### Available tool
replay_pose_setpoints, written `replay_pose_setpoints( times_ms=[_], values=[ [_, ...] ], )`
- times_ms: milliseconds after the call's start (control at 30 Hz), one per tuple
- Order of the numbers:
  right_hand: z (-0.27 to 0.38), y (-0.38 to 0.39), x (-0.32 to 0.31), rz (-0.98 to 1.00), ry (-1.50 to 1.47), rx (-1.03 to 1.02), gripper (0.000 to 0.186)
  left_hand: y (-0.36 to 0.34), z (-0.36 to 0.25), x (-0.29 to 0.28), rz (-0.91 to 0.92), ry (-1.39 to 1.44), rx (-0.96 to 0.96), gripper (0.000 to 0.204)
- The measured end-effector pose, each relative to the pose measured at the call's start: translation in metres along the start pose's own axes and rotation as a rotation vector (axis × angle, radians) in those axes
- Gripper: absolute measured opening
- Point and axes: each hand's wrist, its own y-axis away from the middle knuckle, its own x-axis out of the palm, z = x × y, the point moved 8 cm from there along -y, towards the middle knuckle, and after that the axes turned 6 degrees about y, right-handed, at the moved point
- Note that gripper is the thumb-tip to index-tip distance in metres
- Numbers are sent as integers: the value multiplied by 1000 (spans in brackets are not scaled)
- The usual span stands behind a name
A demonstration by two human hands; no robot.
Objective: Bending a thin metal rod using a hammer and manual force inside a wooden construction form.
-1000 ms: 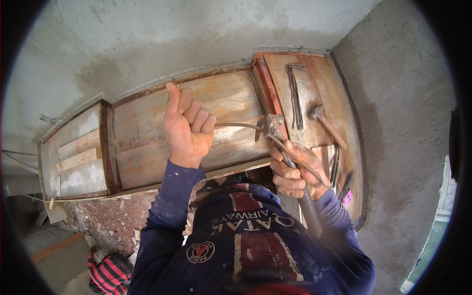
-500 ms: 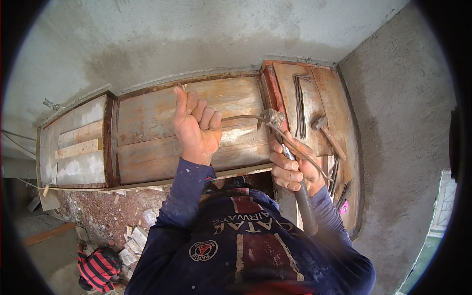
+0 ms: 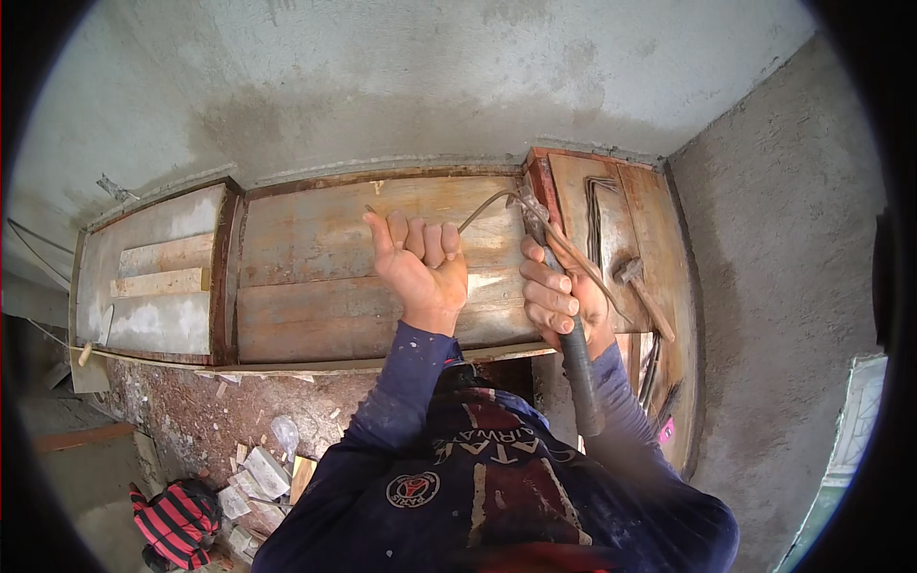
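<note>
Hands: compared with half a second ago, your left hand (image 3: 420, 272) sits closer to your right hand (image 3: 564, 296), and the rod (image 3: 490, 203) between them bows upward more sharply; the whole view has shifted too.

Left fist: your fingers curl closed around the rod, palm side showing, thumb raised beside its short protruding end; this grip probably keeps that end from turning or slipping.

Right grip: your fingers wrap the upper part of the black-handled tool (image 3: 581, 372), which slants down toward your shirt; the long handle presumably gives leverage at the metal head.

Rod: it runs from your left fist, arcs to the tool's head, then trails down past your right hand; the head seems to catch it at the bend, though the exact contact is too small to tell.

Right-hand boards: bent rods (image 3: 593, 224) lie together on the wooden panel (image 3: 654, 215), perhaps bundled there to stay within reach; the hammer (image 3: 651, 307) rests beside them, head toward the rods, apart from your hands.

Middle panel: long boards (image 3: 325, 315) stretch beneath your left fist, which appears held above them, leaving the rod room to swing.
</note>
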Motion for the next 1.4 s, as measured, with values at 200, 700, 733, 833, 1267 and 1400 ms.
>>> replay_pose_setpoints(
  times_ms=[200,700,733,833,1267,1400],
  values=[
    [1,-23,-7,27,4,-45,43,-6,7,-15,-46,127,71,54],
    [-17,-24,-17,140,77,27,41,-16,-30,28,322,-3,-148,55],
    [-24,-29,-12,251,-29,3,42,-16,-32,31,329,8,-144,56],
    [-32,-44,7,395,24,-71,43,-22,-43,22,131,64,-124,55],
    [-44,-89,34,53,600,11,28,-51,-130,52,213,67,-217,51],
    [-20,-91,-7,-178,1594,-86,20,-50,-148,61,253,46,-543,50]
  ],
)
